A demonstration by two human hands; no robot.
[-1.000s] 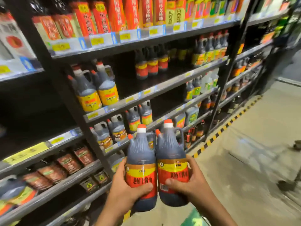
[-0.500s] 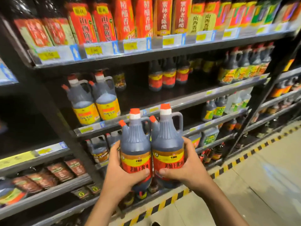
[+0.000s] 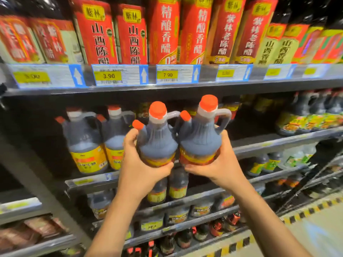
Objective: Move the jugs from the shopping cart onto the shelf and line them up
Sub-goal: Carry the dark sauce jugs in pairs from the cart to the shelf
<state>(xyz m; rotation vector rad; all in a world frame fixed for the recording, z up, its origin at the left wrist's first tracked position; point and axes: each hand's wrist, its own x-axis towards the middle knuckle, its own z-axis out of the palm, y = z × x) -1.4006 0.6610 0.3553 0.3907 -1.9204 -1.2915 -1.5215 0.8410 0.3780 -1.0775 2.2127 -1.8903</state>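
Left hand: the left hand (image 3: pixel 141 164) grips the left jug (image 3: pixel 157 143) from its outer left side, the thumb curled across the front label and the fingers wrapped round the shoulder near the small spout.
Right hand: the right hand (image 3: pixel 220 164) grips the right jug (image 3: pixel 201 140) from its outer right side, the thumb pressed on the lower front and the fingers behind the body below the handle.
Jugs: both are dark, with orange caps and yellow-red labels; they are upright, held side by side and touching each other, between the two hands.
Place of the jugs: they are in the air in front of the middle shelf (image 3: pixel 278 143), their caps just under the shelf above; I cannot tell whether the bottoms already touch the shelf.
Neighbours: two similar jugs with yellow labels (image 3: pixel 87 145) stand on the same shelf, just beside the left hand.
Above: tall red cartons (image 3: pixel 130 34) stand in a row, with price tags (image 3: pixel 118 75) on the shelf edge under them.
Below: lower shelves carry more dark bottles (image 3: pixel 176 186).
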